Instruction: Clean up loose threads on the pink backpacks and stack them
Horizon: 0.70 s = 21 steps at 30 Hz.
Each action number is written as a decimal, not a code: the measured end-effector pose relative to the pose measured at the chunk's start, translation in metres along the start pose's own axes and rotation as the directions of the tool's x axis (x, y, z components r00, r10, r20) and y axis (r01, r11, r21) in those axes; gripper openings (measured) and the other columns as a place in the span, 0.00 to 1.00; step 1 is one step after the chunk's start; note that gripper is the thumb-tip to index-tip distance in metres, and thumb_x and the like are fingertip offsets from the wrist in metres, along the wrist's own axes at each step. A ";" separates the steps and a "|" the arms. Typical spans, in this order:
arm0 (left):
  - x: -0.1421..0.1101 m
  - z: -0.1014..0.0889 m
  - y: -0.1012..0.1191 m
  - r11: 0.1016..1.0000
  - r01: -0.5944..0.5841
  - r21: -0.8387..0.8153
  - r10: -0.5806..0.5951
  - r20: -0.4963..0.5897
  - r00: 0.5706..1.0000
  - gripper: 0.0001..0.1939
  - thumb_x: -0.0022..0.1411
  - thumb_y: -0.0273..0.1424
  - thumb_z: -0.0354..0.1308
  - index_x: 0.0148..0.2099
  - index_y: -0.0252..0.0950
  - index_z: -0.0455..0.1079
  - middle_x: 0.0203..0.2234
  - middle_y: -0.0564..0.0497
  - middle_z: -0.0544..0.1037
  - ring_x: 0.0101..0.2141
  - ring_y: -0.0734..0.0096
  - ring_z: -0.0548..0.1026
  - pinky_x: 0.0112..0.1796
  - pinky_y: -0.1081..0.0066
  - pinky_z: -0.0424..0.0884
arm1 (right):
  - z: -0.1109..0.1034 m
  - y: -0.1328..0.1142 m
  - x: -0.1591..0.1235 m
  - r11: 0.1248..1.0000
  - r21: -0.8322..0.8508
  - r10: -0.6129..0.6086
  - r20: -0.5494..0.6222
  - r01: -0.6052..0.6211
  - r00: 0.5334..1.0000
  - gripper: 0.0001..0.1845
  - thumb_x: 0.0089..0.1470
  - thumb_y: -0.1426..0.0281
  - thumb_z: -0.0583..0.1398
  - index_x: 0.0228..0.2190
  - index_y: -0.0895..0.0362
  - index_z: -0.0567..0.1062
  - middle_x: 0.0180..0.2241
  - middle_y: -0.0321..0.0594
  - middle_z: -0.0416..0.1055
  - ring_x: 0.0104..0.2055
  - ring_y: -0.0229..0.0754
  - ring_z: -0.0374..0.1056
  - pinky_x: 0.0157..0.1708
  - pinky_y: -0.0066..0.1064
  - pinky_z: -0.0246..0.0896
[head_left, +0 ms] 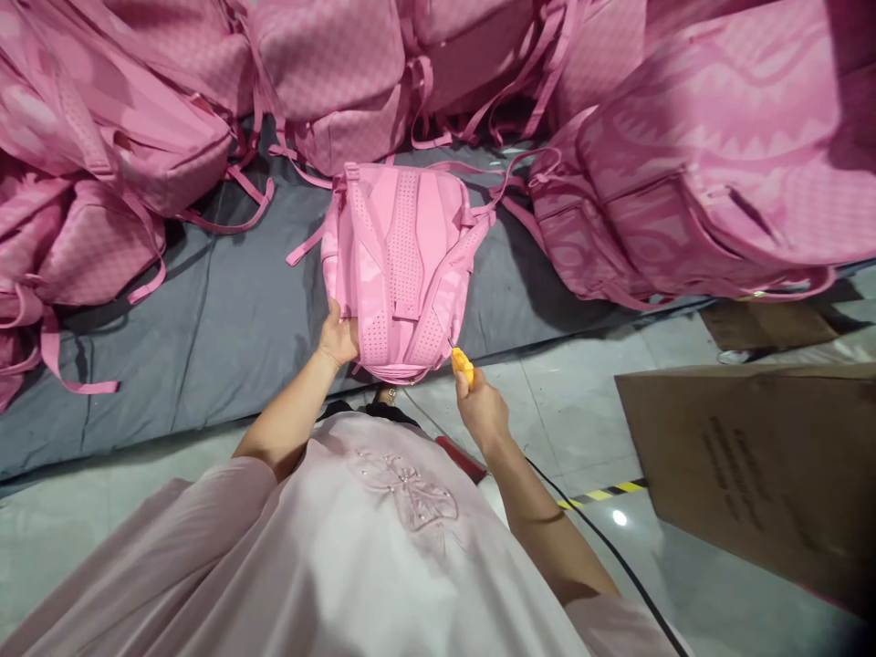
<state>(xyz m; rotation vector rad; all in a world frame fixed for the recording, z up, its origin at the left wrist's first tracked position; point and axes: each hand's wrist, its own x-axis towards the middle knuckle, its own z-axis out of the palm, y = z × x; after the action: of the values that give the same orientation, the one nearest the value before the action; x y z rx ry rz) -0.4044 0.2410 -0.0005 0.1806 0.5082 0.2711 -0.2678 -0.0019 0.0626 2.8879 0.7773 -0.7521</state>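
A pink backpack (443, 196) lies back panel up on the grey cloth, its perforated shoulder straps facing me and its narrow end near my body. My left hand (338, 339) grips its lower left side, with the thumb outside and the fingers partly hidden by the bag and a strap. Closed around a small yellow-handled tool (463, 365), my right hand (483, 406) is just off the bag's lower right edge. The tool has a thin metal tip and looks like thread snips. That tip points at the bag's side; whether it touches I cannot tell.
Several more pink backpacks (328, 55) line the back and left of the grey cloth (225, 283). A larger patterned backpack (698, 155) stands at the right. Below it is a cardboard box (745, 456) on the tiled floor. A black cable (609, 547) runs beside my right forearm.
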 end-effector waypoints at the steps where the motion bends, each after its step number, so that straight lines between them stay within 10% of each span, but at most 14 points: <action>1: 0.001 0.001 0.000 1.000 -0.007 0.005 0.007 0.006 1.000 0.48 0.62 0.65 0.39 0.60 0.27 0.68 0.48 0.34 0.79 0.58 0.46 0.71 0.58 0.48 0.65 | 0.001 0.004 -0.008 1.000 0.007 0.004 -0.002 -0.004 1.000 0.22 0.71 0.58 0.44 0.50 0.59 0.68 0.36 0.49 0.78 0.37 0.48 0.74 0.29 0.31 0.45; 8: 0.001 0.012 -0.003 0.998 0.030 0.057 -0.028 -0.038 0.999 0.49 0.61 0.66 0.41 0.59 0.27 0.68 0.48 0.33 0.78 0.58 0.46 0.71 0.57 0.48 0.65 | 0.023 0.026 -0.091 0.996 0.039 0.076 0.101 -0.081 0.992 0.19 0.70 0.61 0.46 0.48 0.59 0.69 0.31 0.46 0.77 0.30 0.43 0.72 0.26 0.29 0.45; 15: 0.000 0.023 0.004 0.974 0.082 0.209 -0.052 -0.146 0.988 0.43 0.59 0.65 0.45 0.52 0.31 0.71 0.44 0.34 0.79 0.56 0.43 0.72 0.55 0.47 0.67 | 0.052 -0.002 -0.072 0.998 -0.050 0.039 0.262 -0.027 0.964 0.21 0.70 0.56 0.45 0.51 0.55 0.68 0.37 0.47 0.79 0.39 0.48 0.76 0.30 0.30 0.53; 19: -0.036 0.028 0.000 0.679 0.282 0.678 0.098 -0.464 0.881 0.23 0.60 0.51 0.60 0.43 0.36 0.71 0.46 0.36 0.78 0.60 0.41 0.66 0.58 0.47 0.61 | 0.061 0.000 -0.066 0.999 -0.037 0.046 0.220 -0.039 0.974 0.22 0.70 0.57 0.44 0.50 0.57 0.68 0.37 0.48 0.79 0.40 0.48 0.76 0.32 0.31 0.56; 21: -0.054 0.030 -0.019 0.390 0.106 0.915 0.394 -0.270 0.878 0.18 0.57 0.41 0.66 0.47 0.39 0.71 0.57 0.39 0.73 0.66 0.43 0.56 0.64 0.48 0.51 | 0.065 0.000 -0.064 0.999 -0.002 0.036 0.199 -0.037 0.979 0.22 0.70 0.57 0.44 0.50 0.56 0.68 0.37 0.48 0.79 0.40 0.48 0.76 0.33 0.31 0.57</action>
<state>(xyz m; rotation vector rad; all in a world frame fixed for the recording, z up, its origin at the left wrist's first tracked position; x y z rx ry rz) -0.4304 0.2040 0.0455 1.3270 1.1020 0.1746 -0.3452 -0.0427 0.0360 2.7628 0.6983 -1.0175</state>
